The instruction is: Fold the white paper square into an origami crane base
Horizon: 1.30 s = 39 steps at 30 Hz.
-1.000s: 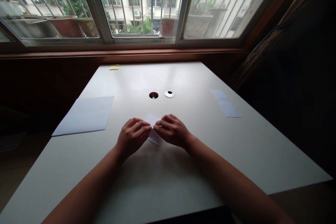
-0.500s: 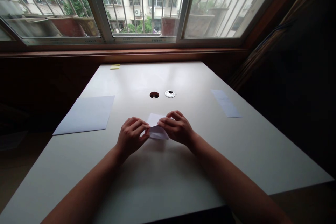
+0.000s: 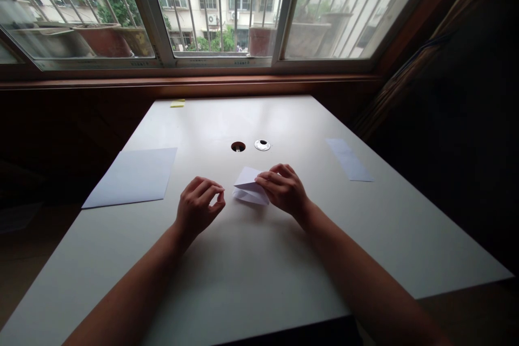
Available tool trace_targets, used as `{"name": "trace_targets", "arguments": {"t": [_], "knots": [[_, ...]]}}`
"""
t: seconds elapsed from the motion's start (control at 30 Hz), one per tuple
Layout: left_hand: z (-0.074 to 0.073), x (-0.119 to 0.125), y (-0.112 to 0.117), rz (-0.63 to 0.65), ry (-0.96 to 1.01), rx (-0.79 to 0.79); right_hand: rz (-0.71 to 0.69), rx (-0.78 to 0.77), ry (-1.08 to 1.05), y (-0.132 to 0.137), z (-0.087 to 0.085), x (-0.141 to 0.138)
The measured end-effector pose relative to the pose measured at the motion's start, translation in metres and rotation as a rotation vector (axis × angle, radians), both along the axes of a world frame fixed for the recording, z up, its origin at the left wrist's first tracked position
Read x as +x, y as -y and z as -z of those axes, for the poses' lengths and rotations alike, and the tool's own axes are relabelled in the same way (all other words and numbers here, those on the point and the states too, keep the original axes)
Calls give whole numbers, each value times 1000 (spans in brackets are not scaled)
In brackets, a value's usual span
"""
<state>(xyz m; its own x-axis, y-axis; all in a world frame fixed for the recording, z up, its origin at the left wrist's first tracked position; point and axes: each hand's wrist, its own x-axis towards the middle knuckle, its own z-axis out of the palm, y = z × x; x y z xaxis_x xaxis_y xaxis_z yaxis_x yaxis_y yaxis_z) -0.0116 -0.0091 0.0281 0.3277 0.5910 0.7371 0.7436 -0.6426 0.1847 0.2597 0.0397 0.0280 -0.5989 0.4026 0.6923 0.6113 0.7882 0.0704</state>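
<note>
A small folded white paper [image 3: 248,188] lies partly lifted near the middle of the white table [image 3: 251,259]. My right hand [image 3: 284,189] grips its right side, fingers curled over the fold. My left hand [image 3: 198,207] rests on the table a little to the left of the paper, apart from it, with thumb and fingers pinched together and nothing in them.
A flat white sheet [image 3: 132,175] lies at the table's left edge. A narrow paper strip [image 3: 349,159] lies at the right. A cable hole [image 3: 238,146] and its round cap [image 3: 261,145] sit behind the paper. A yellow sticky note [image 3: 177,103] is at the far edge under the window.
My left hand has let go of the folded paper and drawn back to the left. My right hand has carried the paper up and to the right.
</note>
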Motion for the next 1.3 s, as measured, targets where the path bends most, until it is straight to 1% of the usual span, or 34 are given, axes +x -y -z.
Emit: {"name": "trace_targets", "arguments": {"t": [0.17, 0.3, 0.43, 0.63, 0.93, 1.13, 1.3], "knots": [[-2, 1, 2, 46, 39, -5, -32, -21, 6, 3, -2, -5], [-3, 6, 2, 86, -33, -9, -98, -31, 33, 8, -3, -15], [-1, 10, -2, 89, -117, 2, -152, -19, 34, 11, -3, -22], [0, 10, -1, 93, -150, 20, -205, -23, 1, 13, -4, -24], [0, 8, 2, 70, -138, 30, -172, -58, -7, 8, -3, -13], [3, 5, 1, 56, -86, 19, -138, -77, -31, 4, -2, -5], [4, -1, -1, 35, -34, 1, -103, -72, -79, -2, -5, 8]]}}
